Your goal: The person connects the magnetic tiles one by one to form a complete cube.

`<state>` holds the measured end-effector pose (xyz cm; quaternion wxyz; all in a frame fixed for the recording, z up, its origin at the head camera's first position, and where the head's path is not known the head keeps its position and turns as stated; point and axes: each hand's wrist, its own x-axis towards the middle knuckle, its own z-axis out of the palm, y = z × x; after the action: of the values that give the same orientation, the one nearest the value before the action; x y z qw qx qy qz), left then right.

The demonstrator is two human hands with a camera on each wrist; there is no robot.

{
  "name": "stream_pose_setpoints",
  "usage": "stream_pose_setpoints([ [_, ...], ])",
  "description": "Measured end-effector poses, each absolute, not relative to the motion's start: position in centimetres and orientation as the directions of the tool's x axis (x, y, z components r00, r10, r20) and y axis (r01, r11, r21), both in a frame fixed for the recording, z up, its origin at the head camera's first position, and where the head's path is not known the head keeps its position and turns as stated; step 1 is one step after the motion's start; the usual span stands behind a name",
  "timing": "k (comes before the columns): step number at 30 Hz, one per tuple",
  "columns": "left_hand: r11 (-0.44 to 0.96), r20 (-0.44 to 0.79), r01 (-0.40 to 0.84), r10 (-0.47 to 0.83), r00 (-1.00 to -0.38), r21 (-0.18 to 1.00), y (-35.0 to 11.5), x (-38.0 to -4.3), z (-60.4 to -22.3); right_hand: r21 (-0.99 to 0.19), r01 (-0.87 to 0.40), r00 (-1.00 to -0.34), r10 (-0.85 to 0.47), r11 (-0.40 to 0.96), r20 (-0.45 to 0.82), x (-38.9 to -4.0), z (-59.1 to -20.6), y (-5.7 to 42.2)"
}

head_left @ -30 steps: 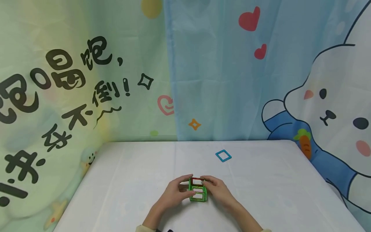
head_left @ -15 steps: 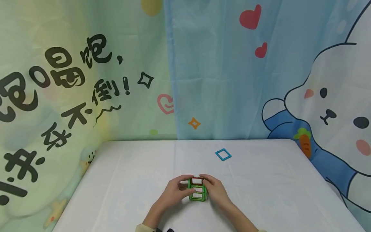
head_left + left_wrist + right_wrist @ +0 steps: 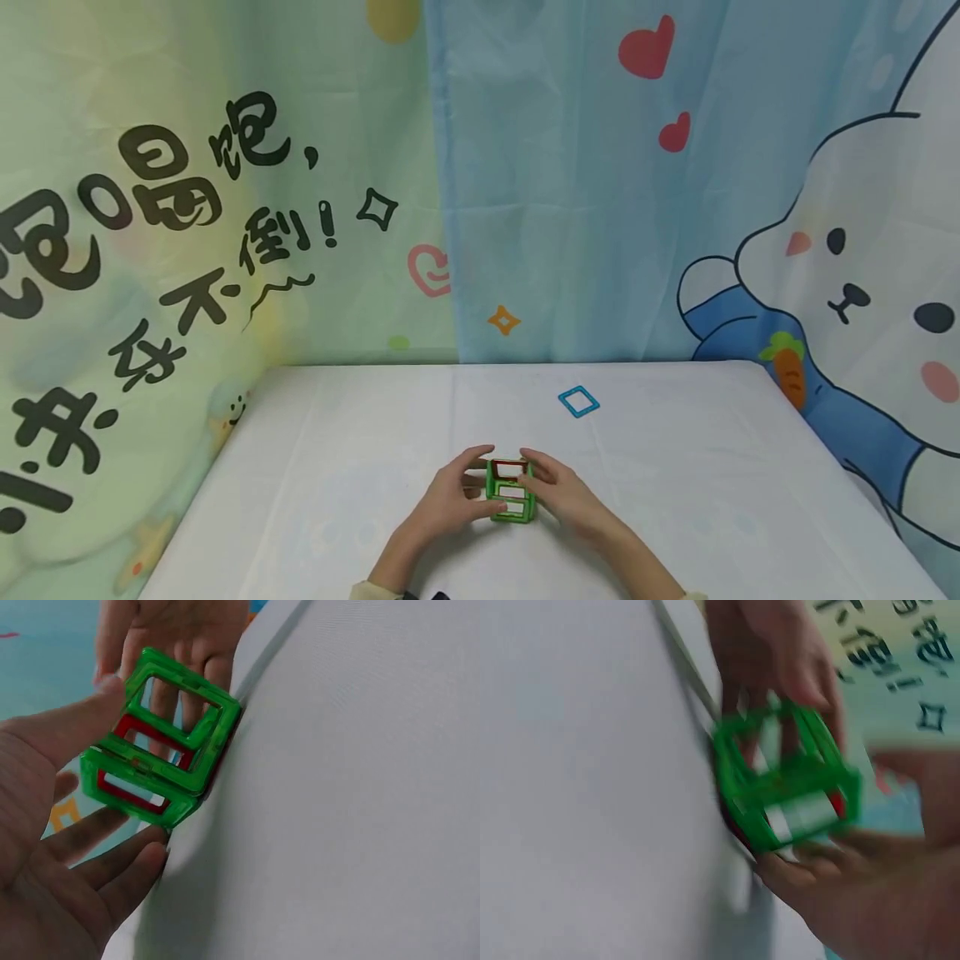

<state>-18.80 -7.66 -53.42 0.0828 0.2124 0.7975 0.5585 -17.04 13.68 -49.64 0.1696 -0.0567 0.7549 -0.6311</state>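
Note:
A small box of green and red magnetic tiles (image 3: 512,492) stands on the white tabletop between the two hands. My left hand (image 3: 448,493) holds it from the left: the thumb lies over the near green side and the other fingers reach behind. In the left wrist view, this hand's lower fingertips (image 3: 154,847) meet the box's edge. My right hand (image 3: 566,493) is round the right side, its index finger raised behind the red-framed tile and its thumb overlapping that tile's edge. In the right wrist view, its blurred thumb stands apart from the box, while lower fingers (image 3: 780,874) touch the underside.
A single blue square magnetic tile (image 3: 579,402) lies flat farther back on the white table (image 3: 337,467). A printed curtain (image 3: 570,208) with hearts, lettering and a cartoon rabbit hangs behind and beside the table.
Both index fingers have lifted off the far top edge of the box. The right thumb has shifted left over the red-framed tile. The box and the blue tile stay about where they were.

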Motion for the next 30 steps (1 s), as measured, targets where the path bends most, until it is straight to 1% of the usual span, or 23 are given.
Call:
stream_pose_setpoints([
  [3,0.275,0.076,0.219,0.45,-0.89,0.936,-8.1,-19.1,-53.7,-0.972,0.093,-0.874,-0.449,0.215,-0.183,-17.5,-49.6,14.9],
  [5,0.258,0.053,0.192,0.464,-0.884,0.947,-8.3,-19.2,-53.8,-0.975,0.059,-0.849,-0.504,0.214,-0.162,-17.7,-49.7,15.3],
  [7,0.234,0.04,0.171,0.478,-0.877,0.957,-8.5,-19.4,-53.8,-0.977,0.021,-0.839,-0.527,0.211,-0.132,-17.9,-49.9,15.4],
  [11,0.206,0.042,0.16,0.486,-0.873,0.965,-8.6,-19.4,-53.8,-0.977,-0.015,-0.846,-0.523,0.211,-0.1,-18.0,-50.2,15.5],
  [20,0.242,0.027,0.15,0.446,-0.895,0.959,-8.5,-19.2,-53.7,-0.976,-0.018,-0.845,-0.525,0.218,-0.102,-18.0,-50.9,15.7],
  [24,0.337,0.03,0.201,0.449,-0.893,0.92,-8.4,-19.4,-54.2,-0.983,-0.013,-0.847,-0.524,0.185,-0.087,-18.3,-51.2,15.7],
  [27,0.438,0.04,0.264,0.458,-0.888,0.859,-8.1,-19.5,-54.6,-0.988,-0.013,-0.847,-0.526,0.157,-0.073,-18.4,-51.5,15.8],
  [30,0.488,0.04,0.283,0.45,-0.892,0.826,-7.7,-19.5,-54.7,-0.988,-0.028,-0.846,-0.53,0.15,-0.056,-18.5,-51.8,15.8],
])
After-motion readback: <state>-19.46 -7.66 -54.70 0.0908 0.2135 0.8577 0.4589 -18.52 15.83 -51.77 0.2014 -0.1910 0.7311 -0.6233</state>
